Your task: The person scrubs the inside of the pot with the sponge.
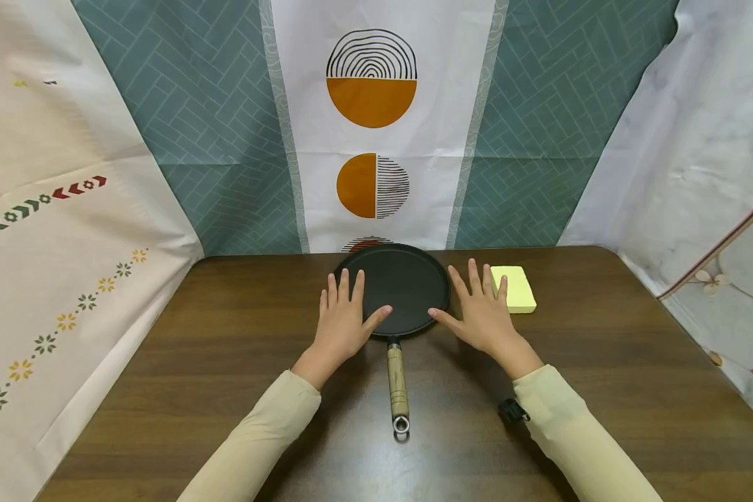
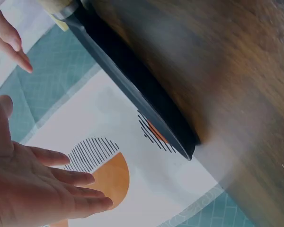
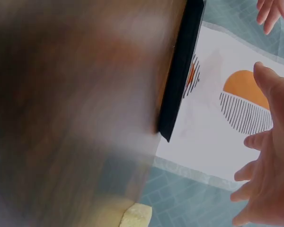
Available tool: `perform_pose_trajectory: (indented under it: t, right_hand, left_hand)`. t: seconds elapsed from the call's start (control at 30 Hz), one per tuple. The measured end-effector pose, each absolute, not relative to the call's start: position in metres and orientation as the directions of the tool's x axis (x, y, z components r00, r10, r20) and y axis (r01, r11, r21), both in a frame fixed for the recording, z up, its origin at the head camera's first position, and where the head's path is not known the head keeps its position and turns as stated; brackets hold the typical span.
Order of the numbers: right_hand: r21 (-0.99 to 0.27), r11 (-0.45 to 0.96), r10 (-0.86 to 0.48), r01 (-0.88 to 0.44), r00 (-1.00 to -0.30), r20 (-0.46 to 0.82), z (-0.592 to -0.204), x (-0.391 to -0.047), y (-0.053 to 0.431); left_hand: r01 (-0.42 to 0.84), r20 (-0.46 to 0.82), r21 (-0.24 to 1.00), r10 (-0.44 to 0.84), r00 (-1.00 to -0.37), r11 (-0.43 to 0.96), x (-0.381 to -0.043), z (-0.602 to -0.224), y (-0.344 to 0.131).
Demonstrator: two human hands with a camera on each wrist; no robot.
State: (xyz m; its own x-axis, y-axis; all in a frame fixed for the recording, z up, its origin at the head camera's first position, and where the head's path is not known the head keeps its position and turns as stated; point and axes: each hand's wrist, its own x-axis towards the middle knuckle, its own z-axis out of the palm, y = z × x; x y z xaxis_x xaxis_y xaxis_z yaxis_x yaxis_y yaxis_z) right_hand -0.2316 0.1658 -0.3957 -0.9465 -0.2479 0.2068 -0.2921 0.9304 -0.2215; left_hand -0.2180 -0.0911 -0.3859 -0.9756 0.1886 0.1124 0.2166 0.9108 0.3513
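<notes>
Frying pan [image 1: 408,286], black, round and shallow, lies on the brown wooden worktop [image 1: 245,397] near its far edge, its wooden handle [image 1: 397,380] pointing toward the person and ending in a metal ring [image 1: 401,424]. The left hand [image 1: 341,322] hovers at the pan's left side, fingers spread and released, its thumb above the black surface as the head view shows it. The right hand [image 1: 488,322] hovers by the right rim, fingers likewise spread and grasping nothing, its thumb angled toward the pan. Both wrist views show a gap between the hands and the pan. Just beyond the right hand, a pale yellow block [image 1: 516,291] lies on the worktop, to the right of the pan and apart from it. Pale sleeves [image 1: 254,432] cover both forearms, and a small black object [image 1: 512,411] shows beside the right cuff. Behind the worktop hangs a teal cloth [image 1: 207,111] with a white panel [image 1: 436,139] bearing orange and black-lined circles.
</notes>
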Motion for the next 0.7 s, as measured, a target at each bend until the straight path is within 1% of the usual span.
perform_pose_trajectory:
  t: [0.2,0.43,0.7]
  right_hand:
    - [-0.256,0.914,-0.258,-0.313,-0.939,0.225,-0.394,-0.237,0.174]
    - [-0.292,0.901,-0.26,-0.32,-0.938,0.227,-0.381,-0.247,0.188]
    - [-0.308,0.893,-0.259,-0.326,-0.935,0.241,-0.377,-0.259,0.206]
  left_hand:
    - [0.246,0.157,0.41,0.198,-0.968,0.878,-0.21,-0.382,-0.091]
    - [0.3,0.203,0.474,0.229,-0.952,0.828,-0.199,-0.378,-0.091]
    - [0.328,0.203,0.574,0.258,-0.945,0.75,-0.188,-0.378,-0.089]
